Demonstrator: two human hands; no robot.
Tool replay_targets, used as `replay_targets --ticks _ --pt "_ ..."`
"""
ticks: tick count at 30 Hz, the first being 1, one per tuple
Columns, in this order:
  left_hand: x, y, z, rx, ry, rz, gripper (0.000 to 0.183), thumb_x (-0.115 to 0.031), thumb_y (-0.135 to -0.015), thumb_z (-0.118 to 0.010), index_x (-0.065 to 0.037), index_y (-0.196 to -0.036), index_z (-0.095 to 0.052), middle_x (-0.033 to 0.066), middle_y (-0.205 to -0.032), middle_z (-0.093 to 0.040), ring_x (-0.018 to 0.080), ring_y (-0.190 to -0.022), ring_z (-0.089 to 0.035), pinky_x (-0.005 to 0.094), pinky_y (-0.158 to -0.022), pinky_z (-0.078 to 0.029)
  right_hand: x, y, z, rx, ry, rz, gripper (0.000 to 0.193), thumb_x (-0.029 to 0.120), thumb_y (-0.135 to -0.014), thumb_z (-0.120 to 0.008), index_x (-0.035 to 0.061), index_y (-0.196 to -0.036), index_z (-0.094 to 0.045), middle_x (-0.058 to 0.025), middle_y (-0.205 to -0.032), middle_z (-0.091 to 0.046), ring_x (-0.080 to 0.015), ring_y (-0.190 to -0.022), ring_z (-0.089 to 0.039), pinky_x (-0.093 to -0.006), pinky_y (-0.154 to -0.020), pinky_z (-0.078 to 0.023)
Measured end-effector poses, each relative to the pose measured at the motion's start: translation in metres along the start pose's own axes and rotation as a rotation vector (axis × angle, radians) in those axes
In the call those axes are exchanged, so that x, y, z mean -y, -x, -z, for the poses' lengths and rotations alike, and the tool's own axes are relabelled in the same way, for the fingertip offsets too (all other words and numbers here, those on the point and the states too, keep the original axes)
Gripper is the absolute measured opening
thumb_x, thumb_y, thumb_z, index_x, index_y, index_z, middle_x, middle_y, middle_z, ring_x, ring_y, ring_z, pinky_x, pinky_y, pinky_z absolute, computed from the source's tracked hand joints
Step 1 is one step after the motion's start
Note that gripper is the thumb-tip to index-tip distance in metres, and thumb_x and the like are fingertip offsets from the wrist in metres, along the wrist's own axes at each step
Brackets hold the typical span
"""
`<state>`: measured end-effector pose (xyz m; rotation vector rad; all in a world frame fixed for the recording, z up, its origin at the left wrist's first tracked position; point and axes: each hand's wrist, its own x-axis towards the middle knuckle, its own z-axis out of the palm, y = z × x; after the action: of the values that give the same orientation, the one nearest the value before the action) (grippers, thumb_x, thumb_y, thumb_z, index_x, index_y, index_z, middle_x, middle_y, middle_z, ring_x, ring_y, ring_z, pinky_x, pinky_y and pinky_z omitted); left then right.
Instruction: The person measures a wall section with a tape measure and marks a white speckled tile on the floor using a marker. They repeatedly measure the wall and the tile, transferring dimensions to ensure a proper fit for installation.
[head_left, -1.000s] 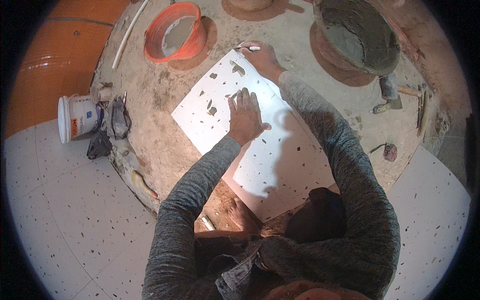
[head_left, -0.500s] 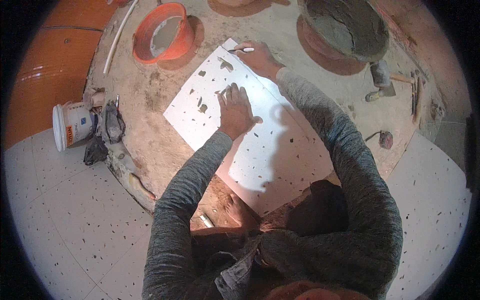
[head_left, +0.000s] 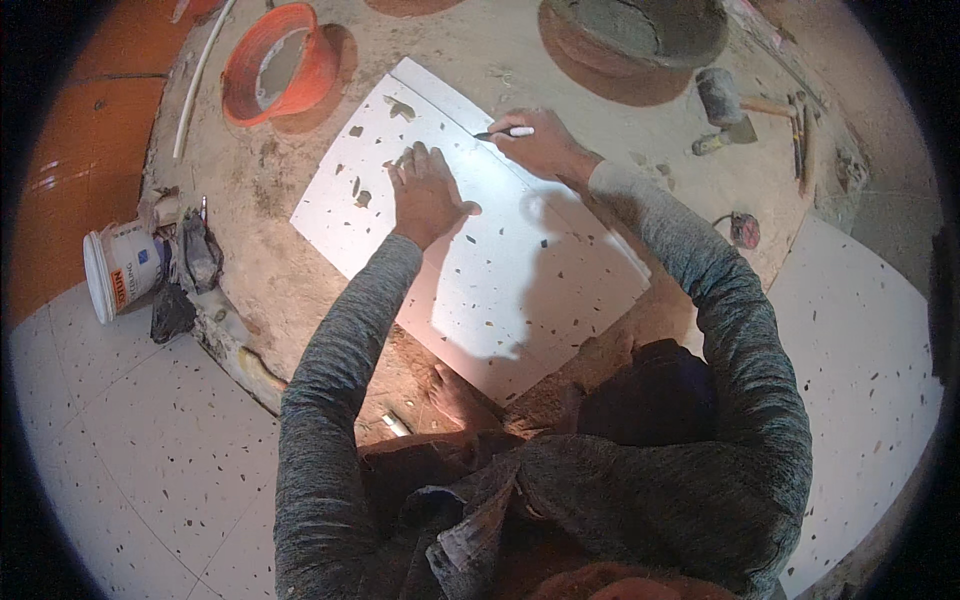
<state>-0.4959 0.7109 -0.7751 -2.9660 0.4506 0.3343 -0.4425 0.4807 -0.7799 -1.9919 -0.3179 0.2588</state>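
Note:
A large white speckled tile [head_left: 500,270] lies flat on the rough concrete floor in front of me. My left hand [head_left: 425,192] presses flat on the tile's upper part, fingers spread. My right hand [head_left: 545,150] holds a white marker pen [head_left: 507,132] with its dark tip touching the tile near its far right edge. Both forearms wear grey sleeves. My bare foot [head_left: 455,395] rests by the tile's near corner.
An orange ring-shaped bucket [head_left: 280,65] sits at the far left, and a round pan of grey mortar [head_left: 640,30] at the far middle. A rubber mallet [head_left: 725,100] and hand tools lie to the right. A white tub [head_left: 120,270] stands left, on laid white tiles.
My right hand with the marker has slid along the tile's far edge toward the right. My left hand stays pressed on the tile. The view has shifted, so everything sits lower in the picture.

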Motion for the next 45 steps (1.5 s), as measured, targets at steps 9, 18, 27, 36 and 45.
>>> replay_targets --ticks 9,18,27,36,45 --pt "0.000 -0.002 -0.002 0.055 -0.066 -0.017 0.117 -0.071 -0.072 -0.071 0.008 -0.148 -0.031 0.0333 -0.153 -0.028 0.0462 -0.144 -0.024 0.0653 -0.114 -0.019 -0.026 0.107 0.036 0.094 0.118 0.063 0.025 0.022 -0.086 -0.067 0.0034 -0.102 -0.072 -0.0160 -0.102 -0.072 -0.0270 -0.095 -0.069 -0.0376 -0.085 -0.054" --pt "0.000 -0.004 -0.004 0.060 -0.042 -0.004 0.119 -0.068 -0.069 -0.076 0.007 -0.149 -0.030 0.0329 -0.153 -0.027 0.0455 -0.145 -0.024 0.0635 -0.115 -0.021 -0.053 0.223 0.065 0.091 0.022 -0.038 0.021 0.018 -0.087 -0.071 0.0033 -0.102 -0.071 -0.0135 -0.096 -0.070 -0.0265 -0.086 -0.067 -0.0367 -0.076 -0.053" --pt "-0.005 -0.005 0.001 0.078 -0.055 0.017 0.119 -0.068 -0.069 -0.076 0.007 -0.148 -0.031 0.0319 -0.153 -0.030 0.0444 -0.146 -0.024 0.0618 -0.115 -0.024 -0.053 0.297 0.087 0.099 0.061 -0.146 0.018 0.017 -0.086 -0.070 0.0054 -0.100 -0.072 -0.0150 -0.099 -0.071 -0.0314 -0.090 -0.068 -0.0391 -0.079 -0.053" --pt "-0.005 -0.007 0.001 0.098 -0.049 0.026 0.116 -0.065 -0.069 -0.078 0.006 -0.148 -0.031 0.0316 -0.153 -0.030 0.0436 -0.146 -0.024 0.0614 -0.115 -0.023 -0.059 0.328 0.094 0.076 0.137 -0.059 0.017 0.015 -0.084 -0.072 0.0061 -0.098 -0.073 -0.0148 -0.099 -0.072 -0.0321 -0.090 -0.069 -0.0398 -0.079 -0.054" --pt "-0.009 -0.008 0.003 0.121 -0.082 0.021 0.119 -0.067 -0.067 -0.078 0.007 -0.148 -0.031 0.0318 -0.153 -0.030 0.0434 -0.145 -0.026 0.0598 -0.114 -0.026 -0.058 0.339 0.096 0.067 0.142 -0.072 0.016 0.012 -0.083 -0.072 0.0061 -0.098 -0.073 -0.0146 -0.094 -0.071 -0.0321 -0.084 -0.067 -0.0397 -0.073 -0.054"
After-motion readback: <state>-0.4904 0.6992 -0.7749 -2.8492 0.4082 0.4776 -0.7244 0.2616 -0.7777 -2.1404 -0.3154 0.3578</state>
